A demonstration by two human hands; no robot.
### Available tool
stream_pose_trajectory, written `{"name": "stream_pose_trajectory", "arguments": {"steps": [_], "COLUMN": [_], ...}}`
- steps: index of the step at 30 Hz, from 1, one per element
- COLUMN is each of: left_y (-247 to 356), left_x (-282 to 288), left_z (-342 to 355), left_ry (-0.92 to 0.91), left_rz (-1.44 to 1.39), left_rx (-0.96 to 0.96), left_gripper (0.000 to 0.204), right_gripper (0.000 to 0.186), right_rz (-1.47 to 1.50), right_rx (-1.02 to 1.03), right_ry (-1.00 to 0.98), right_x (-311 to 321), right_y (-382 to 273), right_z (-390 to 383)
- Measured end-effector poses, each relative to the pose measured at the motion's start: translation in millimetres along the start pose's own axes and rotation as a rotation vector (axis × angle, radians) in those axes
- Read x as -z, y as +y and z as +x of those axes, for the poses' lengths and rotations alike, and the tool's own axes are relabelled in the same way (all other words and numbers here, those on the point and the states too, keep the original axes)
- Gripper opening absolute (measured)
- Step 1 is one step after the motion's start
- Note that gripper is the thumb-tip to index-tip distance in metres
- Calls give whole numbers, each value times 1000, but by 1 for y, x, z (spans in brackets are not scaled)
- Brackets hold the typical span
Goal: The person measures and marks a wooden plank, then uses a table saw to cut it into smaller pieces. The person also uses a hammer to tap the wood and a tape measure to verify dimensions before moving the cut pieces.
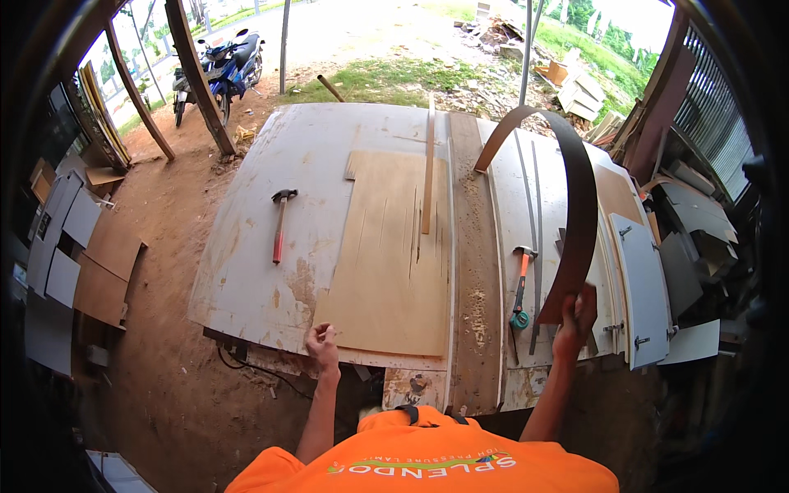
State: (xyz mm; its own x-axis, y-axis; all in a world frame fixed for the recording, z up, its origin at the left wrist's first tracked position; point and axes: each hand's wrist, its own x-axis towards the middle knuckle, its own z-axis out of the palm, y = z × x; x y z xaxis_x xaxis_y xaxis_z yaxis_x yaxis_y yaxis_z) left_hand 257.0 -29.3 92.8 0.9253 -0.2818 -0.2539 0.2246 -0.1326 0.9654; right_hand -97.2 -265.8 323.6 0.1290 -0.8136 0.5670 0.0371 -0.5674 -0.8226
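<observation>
My right hand [575, 316] grips the near end of a long, flexible dark brown strip [582, 193]. The strip arches up over the table's right side, and its other end comes down by a brown board [475, 271] strewn with shavings. My left hand [322, 341] is closed, fingers curled, at the near left corner of a thin plywood sheet [390, 279]; whatever it may hold is hidden. Several dark cracks run through the sheet. A narrow wooden batten [428, 177] lies across its far right part.
A red-handled hammer [280, 226] lies on the white table [246, 164] to the left. Right of the board are an orange-handled hammer [523, 275] and a teal tape measure [519, 319]. A white hinged door panel [637, 287] sits at the right edge. Panel offcuts [107, 263] cover the left floor.
</observation>
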Motion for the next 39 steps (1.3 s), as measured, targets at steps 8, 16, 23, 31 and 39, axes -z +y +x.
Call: {"name": "stream_pose_trajectory", "arguments": {"steps": [8, 16, 23, 31, 39], "left_y": [152, 302, 330, 276, 188], "left_x": [-70, -81, -2, 160, 313], "left_z": [-201, -323, -357, -417, -465], "left_ry": [-1108, -1252, -1861, -884, -368], "left_rz": [-475, -707, -317, -197, -277], "left_rx": [20, -247, -814, -652, -369], "left_gripper": [64, 81, 73, 61, 48], "right_gripper": [19, 42, 41, 66, 86], "right_rz": [16, 307, 406, 851, 1118], "right_rx": [287, 421, 277, -279, -372], "right_ry": [-178, -473, -606, -963, -1479], "right_x": [40, 50, 53, -6, -142], "right_y": [-53, -88, -94, -110, -200], "right_z": [-105, -172, -220, -246, -322]}}
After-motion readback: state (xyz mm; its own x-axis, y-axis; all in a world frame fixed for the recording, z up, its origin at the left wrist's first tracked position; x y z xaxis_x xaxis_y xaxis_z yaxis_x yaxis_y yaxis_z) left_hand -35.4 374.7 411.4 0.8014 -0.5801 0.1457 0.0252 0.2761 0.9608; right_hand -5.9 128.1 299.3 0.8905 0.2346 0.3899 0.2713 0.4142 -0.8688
